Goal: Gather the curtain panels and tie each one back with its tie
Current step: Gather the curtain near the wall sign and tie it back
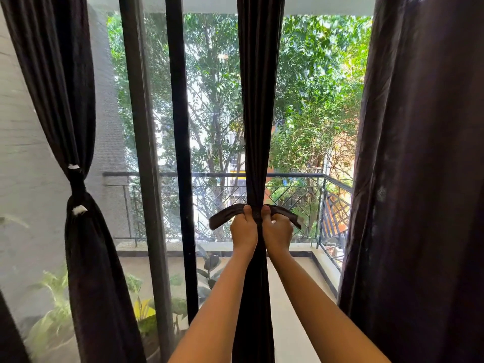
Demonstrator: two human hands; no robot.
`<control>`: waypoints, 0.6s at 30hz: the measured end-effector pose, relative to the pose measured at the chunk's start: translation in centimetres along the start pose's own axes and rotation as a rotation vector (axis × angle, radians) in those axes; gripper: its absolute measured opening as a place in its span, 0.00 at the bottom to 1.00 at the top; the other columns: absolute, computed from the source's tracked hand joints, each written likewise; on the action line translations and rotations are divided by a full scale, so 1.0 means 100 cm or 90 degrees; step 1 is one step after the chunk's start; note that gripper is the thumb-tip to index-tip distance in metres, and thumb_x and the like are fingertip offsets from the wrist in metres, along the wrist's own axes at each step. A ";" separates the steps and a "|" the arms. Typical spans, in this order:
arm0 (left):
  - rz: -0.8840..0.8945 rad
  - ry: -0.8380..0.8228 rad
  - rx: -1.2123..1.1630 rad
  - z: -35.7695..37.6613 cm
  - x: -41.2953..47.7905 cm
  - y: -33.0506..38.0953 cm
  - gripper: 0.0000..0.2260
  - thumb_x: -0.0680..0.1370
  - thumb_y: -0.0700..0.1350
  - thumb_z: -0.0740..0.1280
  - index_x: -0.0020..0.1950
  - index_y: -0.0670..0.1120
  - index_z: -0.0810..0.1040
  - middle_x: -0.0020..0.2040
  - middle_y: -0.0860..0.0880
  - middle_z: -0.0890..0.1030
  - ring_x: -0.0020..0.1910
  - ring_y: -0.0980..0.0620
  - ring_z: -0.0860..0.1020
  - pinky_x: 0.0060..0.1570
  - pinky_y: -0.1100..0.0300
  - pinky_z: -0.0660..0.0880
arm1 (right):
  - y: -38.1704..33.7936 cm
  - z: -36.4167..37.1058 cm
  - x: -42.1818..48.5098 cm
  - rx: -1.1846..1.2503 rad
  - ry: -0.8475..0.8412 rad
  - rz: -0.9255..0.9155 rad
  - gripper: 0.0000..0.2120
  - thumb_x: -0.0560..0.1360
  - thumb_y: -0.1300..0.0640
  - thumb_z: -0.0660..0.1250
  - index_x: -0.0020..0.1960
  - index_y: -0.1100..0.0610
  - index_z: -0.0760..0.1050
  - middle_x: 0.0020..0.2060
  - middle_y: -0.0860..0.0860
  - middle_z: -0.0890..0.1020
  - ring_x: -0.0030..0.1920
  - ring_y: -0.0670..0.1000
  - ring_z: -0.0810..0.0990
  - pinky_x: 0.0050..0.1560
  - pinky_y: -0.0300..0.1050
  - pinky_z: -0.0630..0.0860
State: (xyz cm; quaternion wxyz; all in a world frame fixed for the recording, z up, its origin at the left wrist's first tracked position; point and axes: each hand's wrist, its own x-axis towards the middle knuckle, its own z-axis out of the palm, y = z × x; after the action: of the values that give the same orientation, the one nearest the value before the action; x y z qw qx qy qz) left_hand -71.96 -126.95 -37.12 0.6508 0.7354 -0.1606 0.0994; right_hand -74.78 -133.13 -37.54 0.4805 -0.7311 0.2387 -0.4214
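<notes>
Tying is the step in hand, on the middle panel, which hangs gathered into a narrow column in front of the window glass. A dark tie is wrapped round that column, level with the balcony rail seen beyond it. Both its ends stick out sideways, one to each side of the bunched cloth.

The left hand is closed on the tie just left of the panel, thumb pressed on top. The right hand is closed on the tie just right of it. The two grips sit close together, nearly touching across the cloth, each pinching the tie where it meets the column. No knot shows between the thumbs; whether the ends have crossed once behind the thumbs I cannot tell.

The left panel is already gathered and bound by its own tie, with two small white tabs at the knot. The right panel hangs loose and wide, with no tie visible on it.

So by my reckoning one panel is done, one is midway, and one is left. The next move calls for crossing the two ends over the front of the column and pulling them snug without letting the gathered folds spread. One grip must keep tension while the other threads its end through. The cloth looks soft and heavy, so a slack wrap would likely slide down.
</notes>
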 end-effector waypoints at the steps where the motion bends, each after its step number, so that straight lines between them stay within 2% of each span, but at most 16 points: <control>1: -0.004 0.000 -0.001 0.000 -0.001 0.001 0.23 0.83 0.52 0.50 0.40 0.39 0.75 0.37 0.41 0.78 0.39 0.42 0.77 0.40 0.53 0.71 | -0.001 -0.002 0.000 0.014 -0.005 -0.001 0.25 0.79 0.48 0.61 0.25 0.54 0.65 0.23 0.48 0.70 0.28 0.50 0.70 0.40 0.43 0.64; 4: -0.004 0.038 0.007 0.005 -0.005 0.002 0.22 0.83 0.51 0.52 0.39 0.39 0.74 0.40 0.39 0.79 0.41 0.42 0.77 0.40 0.54 0.69 | 0.000 -0.002 -0.005 0.013 0.010 -0.030 0.26 0.80 0.50 0.61 0.24 0.55 0.65 0.21 0.47 0.69 0.25 0.44 0.67 0.42 0.41 0.60; 6: 0.016 0.065 0.012 0.007 -0.008 0.003 0.22 0.83 0.50 0.52 0.34 0.41 0.72 0.39 0.39 0.79 0.41 0.41 0.77 0.40 0.55 0.68 | 0.001 -0.002 -0.011 0.001 0.026 -0.056 0.26 0.80 0.50 0.60 0.25 0.57 0.66 0.22 0.50 0.71 0.24 0.46 0.68 0.36 0.39 0.56; 8: 0.029 0.074 0.020 0.008 -0.011 0.003 0.22 0.83 0.49 0.52 0.33 0.42 0.71 0.37 0.40 0.77 0.40 0.40 0.77 0.39 0.55 0.68 | 0.003 -0.002 -0.014 0.007 0.042 -0.078 0.25 0.80 0.51 0.61 0.28 0.62 0.72 0.26 0.57 0.77 0.26 0.50 0.69 0.33 0.37 0.60; 10: 0.029 0.082 0.023 0.008 -0.012 0.004 0.22 0.83 0.49 0.52 0.35 0.40 0.72 0.39 0.38 0.79 0.41 0.40 0.77 0.40 0.54 0.69 | 0.001 -0.004 -0.015 0.002 0.043 -0.085 0.24 0.80 0.51 0.61 0.34 0.68 0.77 0.30 0.60 0.80 0.26 0.49 0.69 0.32 0.27 0.63; 13: 0.023 0.069 0.028 0.006 -0.014 0.010 0.22 0.83 0.50 0.51 0.35 0.41 0.72 0.39 0.38 0.79 0.42 0.40 0.78 0.41 0.54 0.69 | 0.002 -0.003 -0.014 -0.011 0.032 -0.064 0.24 0.80 0.48 0.60 0.32 0.63 0.75 0.28 0.55 0.77 0.25 0.44 0.67 0.27 0.35 0.59; 14: 0.013 0.059 0.031 0.005 -0.014 0.011 0.22 0.83 0.50 0.51 0.36 0.40 0.73 0.41 0.38 0.79 0.45 0.39 0.78 0.43 0.54 0.70 | 0.002 -0.003 -0.014 -0.017 0.030 -0.056 0.24 0.80 0.47 0.59 0.31 0.60 0.72 0.26 0.51 0.75 0.25 0.44 0.68 0.28 0.39 0.59; 15: -0.009 0.043 0.034 0.005 -0.013 0.012 0.22 0.83 0.50 0.51 0.40 0.39 0.75 0.47 0.36 0.79 0.51 0.38 0.78 0.48 0.52 0.71 | 0.003 -0.002 -0.014 -0.019 0.033 -0.052 0.24 0.80 0.47 0.59 0.29 0.58 0.70 0.25 0.49 0.73 0.25 0.46 0.68 0.31 0.41 0.60; 16: -0.039 0.024 0.047 0.004 -0.012 0.013 0.22 0.83 0.51 0.50 0.46 0.37 0.77 0.58 0.34 0.75 0.60 0.37 0.73 0.57 0.50 0.70 | 0.003 -0.003 -0.014 -0.015 0.041 -0.049 0.24 0.80 0.47 0.60 0.28 0.57 0.69 0.24 0.48 0.71 0.26 0.48 0.69 0.36 0.41 0.60; 17: -0.071 0.004 0.068 0.003 -0.010 0.014 0.23 0.83 0.52 0.50 0.54 0.36 0.77 0.69 0.34 0.66 0.68 0.36 0.65 0.65 0.48 0.65 | 0.005 -0.003 -0.012 -0.008 0.049 -0.050 0.24 0.80 0.47 0.60 0.28 0.57 0.68 0.23 0.48 0.71 0.27 0.50 0.70 0.39 0.40 0.60; 18: -0.095 -0.011 0.084 0.001 -0.008 0.015 0.24 0.83 0.53 0.50 0.59 0.35 0.75 0.74 0.35 0.57 0.72 0.35 0.58 0.69 0.46 0.60 | 0.006 -0.003 -0.010 -0.004 0.053 -0.053 0.24 0.80 0.47 0.61 0.28 0.58 0.69 0.23 0.49 0.71 0.29 0.52 0.71 0.39 0.41 0.61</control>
State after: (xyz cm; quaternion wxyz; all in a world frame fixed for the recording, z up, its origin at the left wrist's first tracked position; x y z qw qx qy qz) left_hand -73.26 -127.09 -36.07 0.6048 0.7876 -0.1042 0.0545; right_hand -75.53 -132.77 -38.44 0.4500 -0.7235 0.2290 -0.4707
